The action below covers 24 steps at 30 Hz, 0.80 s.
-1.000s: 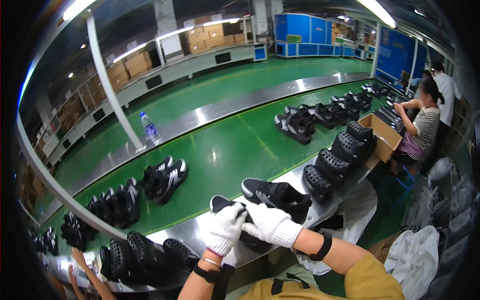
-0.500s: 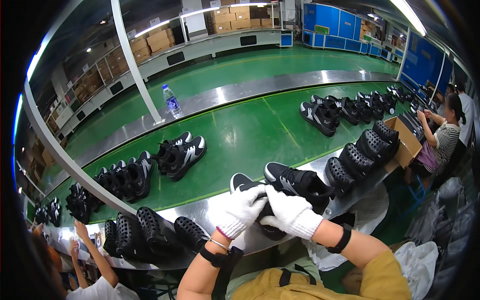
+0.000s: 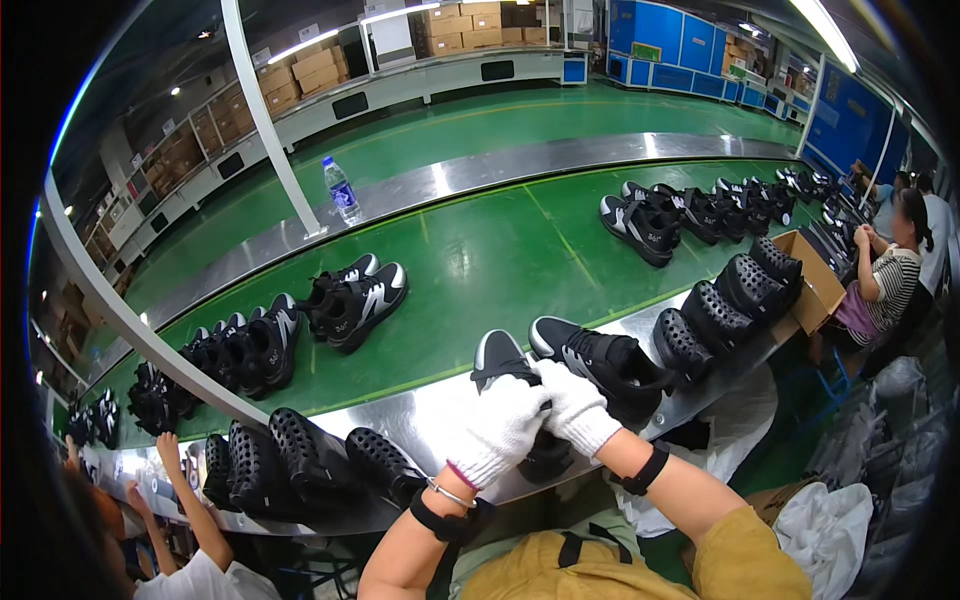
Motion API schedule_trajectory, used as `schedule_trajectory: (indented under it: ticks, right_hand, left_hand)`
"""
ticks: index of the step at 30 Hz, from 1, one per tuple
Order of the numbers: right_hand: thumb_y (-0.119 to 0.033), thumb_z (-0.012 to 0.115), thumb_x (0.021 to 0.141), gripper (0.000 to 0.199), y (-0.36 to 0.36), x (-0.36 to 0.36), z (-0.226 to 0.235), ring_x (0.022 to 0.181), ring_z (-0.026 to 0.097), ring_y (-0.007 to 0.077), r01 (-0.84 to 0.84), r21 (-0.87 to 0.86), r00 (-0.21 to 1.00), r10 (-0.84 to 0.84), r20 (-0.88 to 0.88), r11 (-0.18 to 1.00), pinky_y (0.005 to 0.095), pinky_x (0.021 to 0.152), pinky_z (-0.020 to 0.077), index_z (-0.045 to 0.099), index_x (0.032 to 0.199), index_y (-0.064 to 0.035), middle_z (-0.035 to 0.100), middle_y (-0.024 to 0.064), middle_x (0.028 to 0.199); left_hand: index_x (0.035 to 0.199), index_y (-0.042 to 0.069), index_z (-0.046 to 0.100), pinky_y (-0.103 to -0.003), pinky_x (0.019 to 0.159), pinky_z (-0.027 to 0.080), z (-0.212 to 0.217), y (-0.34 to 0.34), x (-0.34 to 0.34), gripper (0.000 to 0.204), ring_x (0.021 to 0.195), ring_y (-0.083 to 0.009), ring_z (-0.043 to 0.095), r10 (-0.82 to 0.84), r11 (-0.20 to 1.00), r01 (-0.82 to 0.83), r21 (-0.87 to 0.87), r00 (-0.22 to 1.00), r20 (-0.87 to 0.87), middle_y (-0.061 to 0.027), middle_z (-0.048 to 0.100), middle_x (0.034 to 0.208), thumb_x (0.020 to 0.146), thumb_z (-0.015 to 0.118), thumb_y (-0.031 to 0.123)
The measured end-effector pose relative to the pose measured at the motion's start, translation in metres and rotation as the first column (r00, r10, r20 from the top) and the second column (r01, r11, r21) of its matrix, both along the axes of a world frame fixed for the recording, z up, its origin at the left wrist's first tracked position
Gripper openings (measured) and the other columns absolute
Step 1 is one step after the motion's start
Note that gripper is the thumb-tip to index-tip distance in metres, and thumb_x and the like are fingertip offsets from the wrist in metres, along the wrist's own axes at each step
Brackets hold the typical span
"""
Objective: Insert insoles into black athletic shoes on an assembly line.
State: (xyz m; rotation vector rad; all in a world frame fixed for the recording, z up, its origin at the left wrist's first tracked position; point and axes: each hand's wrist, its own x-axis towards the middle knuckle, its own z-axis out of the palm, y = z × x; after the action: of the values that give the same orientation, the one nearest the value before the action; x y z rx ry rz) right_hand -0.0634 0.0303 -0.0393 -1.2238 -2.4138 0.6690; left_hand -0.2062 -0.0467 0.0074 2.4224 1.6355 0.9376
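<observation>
Both gloved hands worked one black sneaker (image 3: 505,362) on the steel ledge (image 3: 420,415) at the near edge of the green conveyor belt (image 3: 480,265); left hand (image 3: 497,430) clenched over its upper, fingers curled around it; right hand (image 3: 575,405) gripped the same shoe from the other side, touching the left; second black sneaker (image 3: 605,362) lay just beside, to the right; black perforated shoe lasts (image 3: 290,455) lined the ledge left and right; sneaker pairs (image 3: 350,300) sat on the belt; water bottle (image 3: 341,190) stood upright on the far rail.
</observation>
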Motion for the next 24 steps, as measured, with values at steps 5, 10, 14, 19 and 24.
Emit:
schedule_trajectory:
  ticks: [5,10,14,19,24]
  right_hand:
    - [-0.023,0.073,0.087,0.046,-0.024,0.027,0.055,0.1,0.066,0.0204,-0.112,-0.391,0.98,0.038,-0.193,0.914,0.0341,0.088,0.0531,0.06,0.126,-0.002,0.067,0.01,0.11]
    - [-0.015,0.067,0.094,0.035,-0.018,0.041,0.047,0.099,0.066,0.0184,-0.134,-0.638,0.749,-0.344,-0.565,0.758,0.0342,0.088,0.0539,0.062,0.125,0.0009,0.069,0.0122,0.11]
    - [-0.017,0.067,0.094,0.024,-0.004,0.025,0.03,0.098,0.065,0.0138,-0.073,-0.053,0.882,0.039,-0.47,0.996,0.0303,0.087,0.0519,0.071,0.111,-0.0003,0.07,0.0093,0.103]
    - [-0.022,0.066,0.095,0.027,-0.015,0.026,0.033,0.1,0.066,0.022,-0.113,-0.329,0.827,-0.095,-0.555,0.938,0.0327,0.091,0.0507,0.071,0.114,-0.0039,0.069,0.0122,0.105]
    - [-0.017,0.066,0.095,0.026,-0.011,0.027,0.037,0.1,0.065,0.0174,-0.119,-0.366,0.883,-0.071,-0.465,0.923,0.0303,0.089,0.0511,0.071,0.116,-0.0029,0.07,0.0099,0.108]
  left_hand:
    - [0.115,0.0,0.065,-0.042,0.08,0.052,-0.004,-0.043,-0.008,0.049,0.088,-0.0345,0.064,0.139,0.97,-0.195,0.145,0.934,0.328,-0.0158,0.066,0.096,0.077,0.084,0.025]
    - [0.118,0.001,0.063,-0.044,0.087,0.051,-0.013,-0.038,0.008,0.049,0.095,-0.0358,0.063,0.261,0.951,-0.301,0.066,0.901,0.348,-0.017,0.065,0.104,0.076,0.081,0.019]
    - [0.122,0.005,0.062,-0.045,0.092,0.05,-0.029,-0.02,0.012,0.049,0.101,-0.037,0.062,0.259,0.954,-0.278,0.11,0.952,0.161,-0.0164,0.065,0.11,0.074,0.07,0.007]
    - [0.126,0.004,0.061,-0.046,0.096,0.049,-0.035,-0.03,0.017,0.049,0.109,-0.0383,0.062,0.273,0.957,-0.287,0.043,0.94,0.204,-0.0198,0.065,0.118,0.078,0.07,0.008]
    - [0.125,-0.003,0.058,-0.046,0.093,0.048,-0.024,-0.063,0.013,0.052,0.102,-0.04,0.062,0.3,0.918,-0.348,0.19,0.924,0.239,-0.0209,0.064,0.11,0.078,0.076,0.01]
